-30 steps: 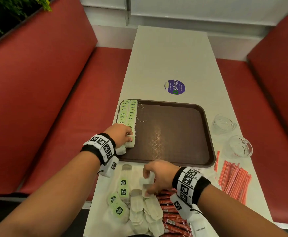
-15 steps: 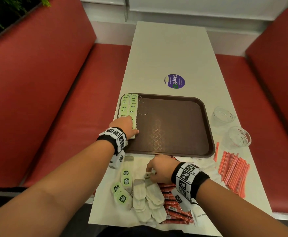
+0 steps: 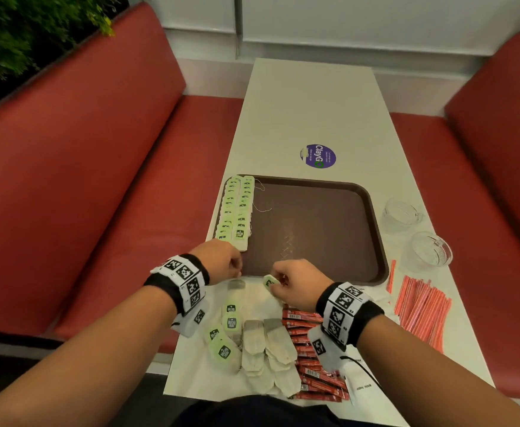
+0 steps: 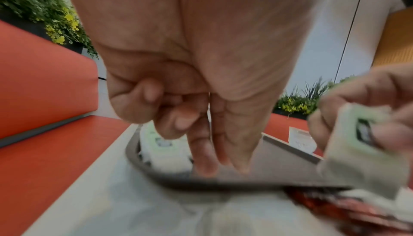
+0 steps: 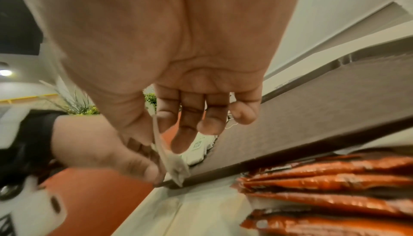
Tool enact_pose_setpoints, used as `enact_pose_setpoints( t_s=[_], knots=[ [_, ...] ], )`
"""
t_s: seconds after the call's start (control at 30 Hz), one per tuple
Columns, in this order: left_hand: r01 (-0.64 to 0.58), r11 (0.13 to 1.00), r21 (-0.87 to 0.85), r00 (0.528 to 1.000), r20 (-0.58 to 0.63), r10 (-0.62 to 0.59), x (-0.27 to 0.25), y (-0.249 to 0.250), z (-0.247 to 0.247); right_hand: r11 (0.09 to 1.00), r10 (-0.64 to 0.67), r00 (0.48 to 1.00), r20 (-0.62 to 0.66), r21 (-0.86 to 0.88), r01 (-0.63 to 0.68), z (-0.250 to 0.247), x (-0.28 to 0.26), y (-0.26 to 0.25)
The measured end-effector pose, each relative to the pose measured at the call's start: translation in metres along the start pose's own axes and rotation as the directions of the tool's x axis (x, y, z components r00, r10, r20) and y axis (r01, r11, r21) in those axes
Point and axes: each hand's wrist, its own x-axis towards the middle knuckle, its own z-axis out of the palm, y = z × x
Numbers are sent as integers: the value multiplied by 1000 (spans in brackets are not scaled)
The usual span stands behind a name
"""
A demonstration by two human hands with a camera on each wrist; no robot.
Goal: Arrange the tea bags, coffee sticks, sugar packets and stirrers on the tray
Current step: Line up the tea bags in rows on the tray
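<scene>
A red padded bench (image 3: 76, 186) is running along the left side of the narrow white table (image 3: 308, 112), with green foliage (image 3: 21, 29) showing above its backrest. On the brown tray (image 3: 373, 217), two neat rows of tea bags (image 3: 235, 208) are lying along the left edge, their green tags carrying a dark badge whose lettering is too small to read. The left hand (image 3: 218, 260) is hovering at the tray's near left corner, its outer fingers curled in while the forefinger and thumb are pointing down, close together, holding nothing. Loose tea bags (image 3: 252, 349) are lying in a pile on the table's near edge, a few showing the same green tags. The right hand (image 3: 295, 282) is pinching one tea bag (image 3: 270, 281) between thumb and forefinger just in front of the tray's near rim, its other fingers hanging relaxed. Red coffee sticks (image 3: 311, 355), printed with barcodes, are sitting under the right wrist. Beyond the tray a round purple sticker (image 3: 318, 156) is reading "ClayGo". A white packet (image 3: 362, 385) near the right forearm is marked "White Sugar". Farther right, pink stirrers (image 3: 422, 309) are lying in a bundle beside two clear glass cups (image 3: 431, 251), and a second red bench (image 3: 499, 167) is lining the far side below a white wall (image 3: 345, 20).
</scene>
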Motion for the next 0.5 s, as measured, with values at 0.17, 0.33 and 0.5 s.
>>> enact_pose_setpoints(
  t_s=[0.17,0.33,0.5],
  knots=[
    [68,993,93,994,-87,-60,-16,1,26,996,17,1000,-21,91,-15,0,-8,-3],
    [36,980,194,991,-134,-10,-21,14,36,981,46,999,-9,188,-43,1,-10,-1],
    [40,967,252,995,-97,-16,-19,15,48,977,85,996,-36,197,-76,0,-13,-1]
  ],
)
